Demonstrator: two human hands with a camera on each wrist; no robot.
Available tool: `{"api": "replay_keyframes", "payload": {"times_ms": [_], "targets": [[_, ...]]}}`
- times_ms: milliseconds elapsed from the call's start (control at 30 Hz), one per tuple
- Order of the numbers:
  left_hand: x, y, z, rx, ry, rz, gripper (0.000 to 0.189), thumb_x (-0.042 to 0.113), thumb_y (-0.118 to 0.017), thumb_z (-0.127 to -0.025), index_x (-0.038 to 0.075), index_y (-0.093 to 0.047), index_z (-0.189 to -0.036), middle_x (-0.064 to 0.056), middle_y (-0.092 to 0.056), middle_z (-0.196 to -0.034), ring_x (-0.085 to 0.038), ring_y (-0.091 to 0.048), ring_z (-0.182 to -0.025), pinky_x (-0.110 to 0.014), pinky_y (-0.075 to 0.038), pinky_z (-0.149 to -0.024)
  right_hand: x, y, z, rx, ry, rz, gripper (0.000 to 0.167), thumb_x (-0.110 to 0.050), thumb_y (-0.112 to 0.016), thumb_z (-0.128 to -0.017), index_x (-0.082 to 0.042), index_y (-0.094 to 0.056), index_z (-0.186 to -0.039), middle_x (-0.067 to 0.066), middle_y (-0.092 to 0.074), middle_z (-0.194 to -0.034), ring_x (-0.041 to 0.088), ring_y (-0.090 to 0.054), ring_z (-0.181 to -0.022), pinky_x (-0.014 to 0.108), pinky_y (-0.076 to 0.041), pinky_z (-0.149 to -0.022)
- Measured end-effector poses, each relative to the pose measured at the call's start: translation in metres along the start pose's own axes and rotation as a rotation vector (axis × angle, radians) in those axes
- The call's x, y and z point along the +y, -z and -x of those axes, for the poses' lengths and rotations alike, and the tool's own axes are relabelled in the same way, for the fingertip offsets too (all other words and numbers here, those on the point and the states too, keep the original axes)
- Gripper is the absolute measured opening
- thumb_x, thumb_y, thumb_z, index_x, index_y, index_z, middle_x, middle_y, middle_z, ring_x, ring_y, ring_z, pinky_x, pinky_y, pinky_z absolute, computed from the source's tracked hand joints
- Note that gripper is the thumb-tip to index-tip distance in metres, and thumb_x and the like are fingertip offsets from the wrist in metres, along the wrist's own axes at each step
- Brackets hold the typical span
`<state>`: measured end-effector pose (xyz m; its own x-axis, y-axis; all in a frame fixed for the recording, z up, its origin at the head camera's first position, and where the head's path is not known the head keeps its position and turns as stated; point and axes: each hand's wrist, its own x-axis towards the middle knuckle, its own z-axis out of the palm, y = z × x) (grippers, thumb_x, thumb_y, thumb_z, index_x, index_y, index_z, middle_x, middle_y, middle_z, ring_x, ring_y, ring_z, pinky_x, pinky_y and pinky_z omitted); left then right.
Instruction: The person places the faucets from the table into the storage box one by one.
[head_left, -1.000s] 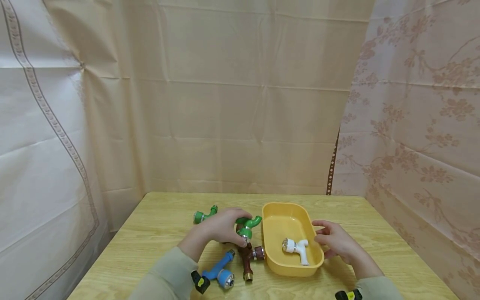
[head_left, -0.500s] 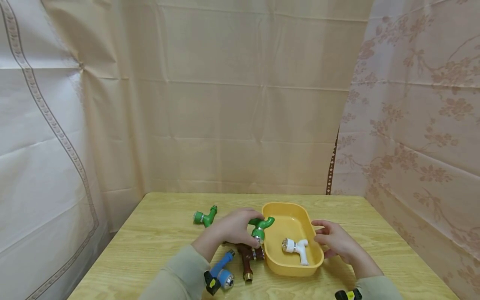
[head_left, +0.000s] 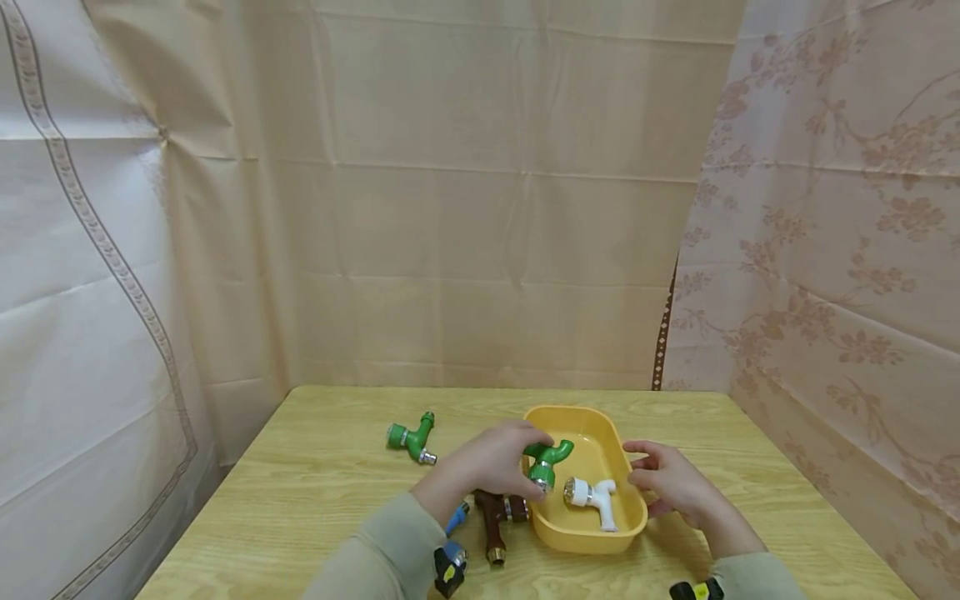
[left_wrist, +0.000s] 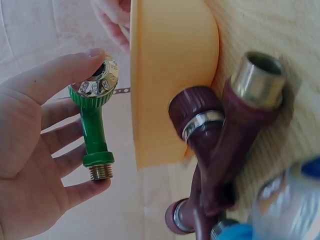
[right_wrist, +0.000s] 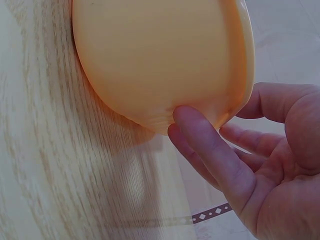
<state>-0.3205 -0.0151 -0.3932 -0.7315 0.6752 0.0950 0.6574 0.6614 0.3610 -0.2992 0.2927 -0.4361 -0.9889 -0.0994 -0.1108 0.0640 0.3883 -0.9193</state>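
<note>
My left hand grips a green plastic tap with a chrome-trimmed knob, holding it over the left side of a yellow tray. The left wrist view shows the thumb on the knob of this green tap and its threaded end by the little finger. Inside the tray lies a white tap. My right hand is at the tray's right side, its fairly straight fingertips against the outer wall of the yellow tray.
Left of the tray lie dark brown taps, overlapping each other. A blue tap is partly hidden behind my left wrist. Another green tap lies farther back on the wooden table. Curtains hang around the table.
My left hand has carried the green tap rightward, from above the brown taps to over the tray. The right hand and the tray have stayed in place.
</note>
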Motion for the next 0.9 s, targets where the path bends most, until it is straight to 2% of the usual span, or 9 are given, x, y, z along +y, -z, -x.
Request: {"api": "replay_keyframes", "payload": {"times_ms": [200,333,633,900], "targets": [[0.011,-0.006,-0.006,0.020,0.036,-0.011,0.075,0.043,-0.090,-0.077,0.024,-0.060,-0.142,0.007,-0.056,-0.142,-0.017,-0.053,-0.129,-0.039,-0.046,-0.104,0.001,0.000,-0.002,0.013,-0.027,0.012,0.058,0.000,-0.061,-0.095,0.003,-0.041,-0.150,0.024,-0.054,-0.122,0.028,-0.065,-0.094,0.049,-0.061,-0.063],[0.019,-0.011,-0.011,0.027,0.069,-0.015,0.074,0.045,-0.090,-0.075,0.028,-0.061,-0.141,0.007,-0.055,-0.144,-0.017,-0.053,-0.128,-0.040,-0.047,-0.103,0.001,0.000,-0.002,0.013,-0.014,0.006,0.058,0.001,-0.060,-0.094,0.004,-0.041,-0.149,0.025,-0.054,-0.121,0.029,-0.065,-0.094,0.049,-0.061,-0.063],[0.030,-0.020,-0.020,0.047,0.086,-0.046,0.073,0.049,-0.090,-0.074,0.031,-0.062,-0.139,0.006,-0.055,-0.144,-0.017,-0.055,-0.127,-0.040,-0.048,-0.102,0.002,0.000,-0.001,0.014,-0.009,0.005,0.058,0.001,-0.061,-0.094,0.004,-0.041,-0.149,0.026,-0.053,-0.122,0.028,-0.064,-0.094,0.049,-0.061,-0.063],[0.042,-0.026,-0.024,0.068,0.144,-0.055,0.075,0.056,-0.088,-0.073,0.032,-0.062,-0.139,0.007,-0.057,-0.141,-0.015,-0.056,-0.124,-0.039,-0.048,-0.101,0.003,0.001,-0.001,-0.009,0.014,-0.002,0.058,0.001,-0.060,-0.095,0.006,-0.038,-0.149,0.027,-0.054,-0.122,0.029,-0.065,-0.094,0.050,-0.061,-0.063]]}}
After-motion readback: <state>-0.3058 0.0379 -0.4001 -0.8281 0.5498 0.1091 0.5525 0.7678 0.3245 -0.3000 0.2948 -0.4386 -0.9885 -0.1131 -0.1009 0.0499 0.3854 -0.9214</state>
